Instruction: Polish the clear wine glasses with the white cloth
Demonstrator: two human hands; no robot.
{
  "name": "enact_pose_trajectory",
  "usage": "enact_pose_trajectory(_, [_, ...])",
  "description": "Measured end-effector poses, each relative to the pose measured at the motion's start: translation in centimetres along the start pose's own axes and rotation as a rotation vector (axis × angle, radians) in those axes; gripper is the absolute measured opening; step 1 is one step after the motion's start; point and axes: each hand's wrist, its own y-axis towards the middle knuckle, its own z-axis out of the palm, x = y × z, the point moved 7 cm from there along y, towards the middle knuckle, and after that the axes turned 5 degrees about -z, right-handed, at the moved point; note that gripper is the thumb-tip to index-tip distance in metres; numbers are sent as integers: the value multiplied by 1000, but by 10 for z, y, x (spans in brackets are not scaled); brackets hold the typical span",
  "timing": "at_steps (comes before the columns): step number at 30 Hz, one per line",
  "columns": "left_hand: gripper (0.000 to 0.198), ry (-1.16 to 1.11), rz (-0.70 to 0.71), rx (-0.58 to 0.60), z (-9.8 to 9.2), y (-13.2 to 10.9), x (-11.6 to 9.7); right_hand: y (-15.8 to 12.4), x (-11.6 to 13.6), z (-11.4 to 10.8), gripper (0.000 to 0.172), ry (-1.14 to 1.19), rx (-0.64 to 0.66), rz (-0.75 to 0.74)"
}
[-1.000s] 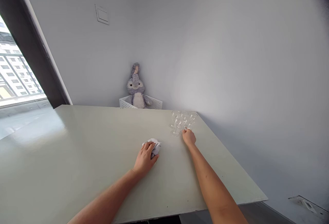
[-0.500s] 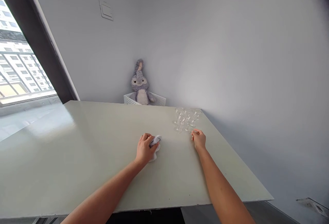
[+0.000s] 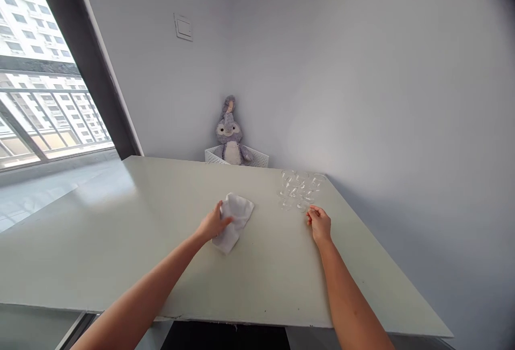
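A white cloth [image 3: 238, 211] lies partly spread on the pale table, its lower corner pointing toward me. My left hand [image 3: 214, 223] grips the cloth's left side, thumb over it and some fingers hidden by the fabric. Several small clear glasses [image 3: 301, 183] stand close together near the table's far right corner. My right hand [image 3: 319, 223] is at the front right of this group, fingertips drawn together beside the nearest glass [image 3: 301, 206]. Whatever those fingers hold is too small and transparent to make out.
The pale table [image 3: 161, 205] ends at a near edge below my forearms. Behind its far edge, a grey plush rabbit [image 3: 231, 135] sits in a white perforated basket [image 3: 261, 161]. A grey wall [image 3: 382, 98] rises along the right, and a window with railings [image 3: 48, 109] is at left.
The cloth, bunched under my left hand before, is now opened out, and that hand has shifted left to its edge. My right hand stays by the glasses. The camera view has turned slightly left.
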Motion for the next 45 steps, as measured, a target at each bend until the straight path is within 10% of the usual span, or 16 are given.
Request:
enact_pose_trajectory(5, [37,454,319,-347,-33,-24,-14,-1,-2,3,34,-5,34,31])
enact_pose_trajectory(12, [50,494,640,167,35,-12,-19,1,-6,0,32,65,-39,63])
enact_pose_trajectory(23, [50,486,631,257,75,67,-44,8,-9,-18,30,266,-184,113])
enact_pose_trajectory(27, [49,527,479,175,36,115,-22,9,-12,-17,30,328,-157,130])
enact_pose_trajectory(34, [49,616,121,-45,-96,151,73,11,-15,-16,30,370,-112,151])
enact_pose_trajectory(45, [55,659,-476,-376,-260,66,213,8,-13,-17,30,359,-95,179])
